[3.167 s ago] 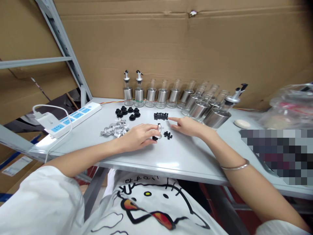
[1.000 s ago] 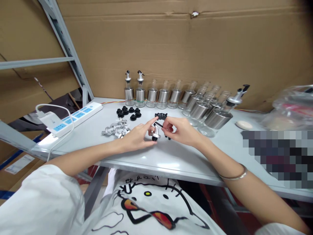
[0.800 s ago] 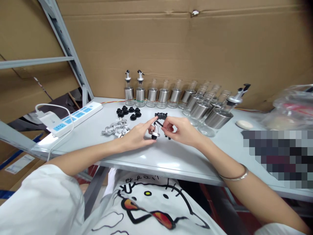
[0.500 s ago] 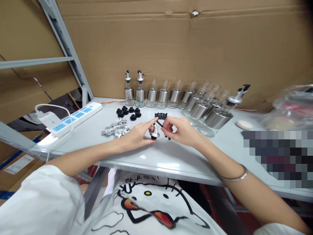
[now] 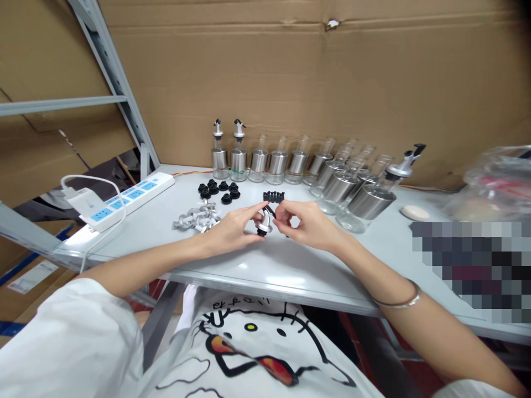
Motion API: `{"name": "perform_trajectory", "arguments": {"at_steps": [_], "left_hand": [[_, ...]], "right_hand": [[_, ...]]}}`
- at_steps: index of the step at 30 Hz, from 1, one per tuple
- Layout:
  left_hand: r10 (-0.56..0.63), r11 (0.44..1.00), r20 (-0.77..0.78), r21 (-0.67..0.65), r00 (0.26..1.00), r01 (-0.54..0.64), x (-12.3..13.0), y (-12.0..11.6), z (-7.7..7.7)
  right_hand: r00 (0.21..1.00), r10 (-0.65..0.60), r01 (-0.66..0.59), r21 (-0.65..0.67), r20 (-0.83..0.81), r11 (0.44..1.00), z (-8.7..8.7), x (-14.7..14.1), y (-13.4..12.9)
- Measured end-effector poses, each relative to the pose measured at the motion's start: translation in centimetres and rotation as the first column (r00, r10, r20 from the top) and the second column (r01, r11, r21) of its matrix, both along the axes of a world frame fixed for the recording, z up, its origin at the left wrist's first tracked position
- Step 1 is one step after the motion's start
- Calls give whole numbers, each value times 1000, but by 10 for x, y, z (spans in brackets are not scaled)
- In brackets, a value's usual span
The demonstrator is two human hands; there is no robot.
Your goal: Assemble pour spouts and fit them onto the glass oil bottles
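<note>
A silver pourer spout [image 5: 264,222] with a black stopper at its base is held upright just above the table by my left hand [image 5: 238,228], its fingers behind and beside it. My right hand [image 5: 301,223] pinches a small black lever [image 5: 270,211] whose other end meets the top of the spout. Behind my hands lies a row of small black parts [image 5: 274,197]. Black ribbed stoppers [image 5: 226,198] sit in a group at the back left, with a pile of silver spouts [image 5: 197,218] in front of them.
Glass bottles with steel sleeves [image 5: 277,163] stand along the cardboard wall; two at the left and one [image 5: 372,200] at the right carry pourers. A white power strip [image 5: 133,193] lies at the left. A white oval object [image 5: 414,213] and plastic bags [image 5: 498,182] are at the right.
The black lever in my right hand has come closer to the top of the spout and tilts at a slightly different angle. Both hands keep nearly the same place.
</note>
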State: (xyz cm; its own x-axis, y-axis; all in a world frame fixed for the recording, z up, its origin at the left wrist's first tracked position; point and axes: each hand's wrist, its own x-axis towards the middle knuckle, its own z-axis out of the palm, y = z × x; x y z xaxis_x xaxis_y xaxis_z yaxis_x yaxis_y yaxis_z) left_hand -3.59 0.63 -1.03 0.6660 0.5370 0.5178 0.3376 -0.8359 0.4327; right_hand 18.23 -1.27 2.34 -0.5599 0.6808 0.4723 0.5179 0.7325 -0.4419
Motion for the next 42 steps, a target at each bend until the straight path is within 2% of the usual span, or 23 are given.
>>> {"name": "perform_trajectory", "arguments": {"at_steps": [4, 8, 10, 13, 22, 29, 33, 39, 42], "left_hand": [[3, 1000, 48, 14, 999, -4, 1, -3, 3], [6, 999, 61, 38, 998, -8, 2, -5, 5], [-1, 999, 51, 45, 999, -1, 2, -6, 5], [-8, 999, 38, 53, 999, 6, 2, -5, 4], [-29, 999, 13, 39, 1000, 28, 1, -5, 4], [-20, 997, 54, -75, 998, 24, 2, -10, 7], [-21, 996, 88, -90, 996, 29, 2, -12, 9], [-107, 993, 92, -40, 990, 111, 1, -11, 6], [-125, 985, 90, -108, 988, 135, 1, -11, 5]], "right_hand": [[999, -35, 36, 33, -30, 999, 1, -1, -2], [986, -110, 91, 151, 124, 984, 3, 1, -1], [970, -118, 71, 217, 211, 974, 3, 2, 0], [966, -105, 37, 276, 237, 960, 0, 3, 2], [966, -67, -14, 307, 251, 952, 2, 2, -1], [928, -168, -48, 552, 333, 832, 0, 1, 0], [913, -182, -83, 603, 366, 793, -1, 0, -1], [934, -148, -123, 678, 326, 724, -2, -1, 1], [947, -135, -130, 732, 291, 669, -3, -1, 3]]}}
